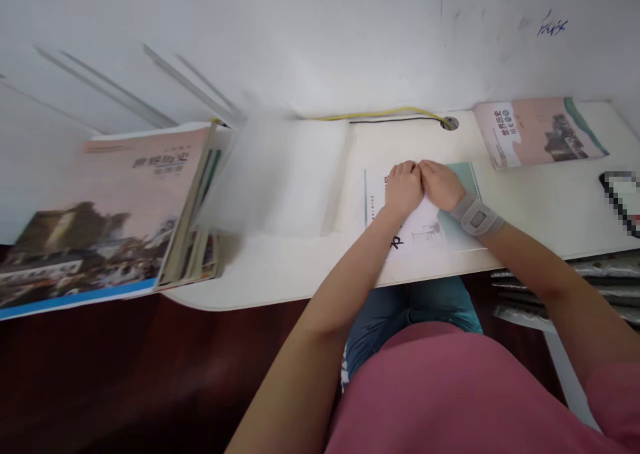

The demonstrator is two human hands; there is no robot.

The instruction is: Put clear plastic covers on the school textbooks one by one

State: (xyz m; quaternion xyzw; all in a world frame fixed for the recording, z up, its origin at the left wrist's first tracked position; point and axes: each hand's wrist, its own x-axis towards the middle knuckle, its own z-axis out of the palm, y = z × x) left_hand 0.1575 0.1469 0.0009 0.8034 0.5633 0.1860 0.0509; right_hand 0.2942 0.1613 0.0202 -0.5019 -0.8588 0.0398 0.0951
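Note:
Both my hands rest side by side on a white and teal booklet (457,224) that lies on the white desk (280,274) in front of me. My left hand (403,189) has its fingers curled under, knuckles up. Touching it on the right is my right hand (441,183), also curled closed, with a grey band (477,217) round its wrist. Neither fist shows anything inside it. The booklet's upper edge is hidden under the fingers.
A stack of textbooks (110,221) with a pink cover sits at the desk's left end. A second pink textbook (537,131) lies at the back right. A yellow cable (380,114) runs along the wall to a desk hole (450,123). A blurred-out object (625,197) lies at the far right.

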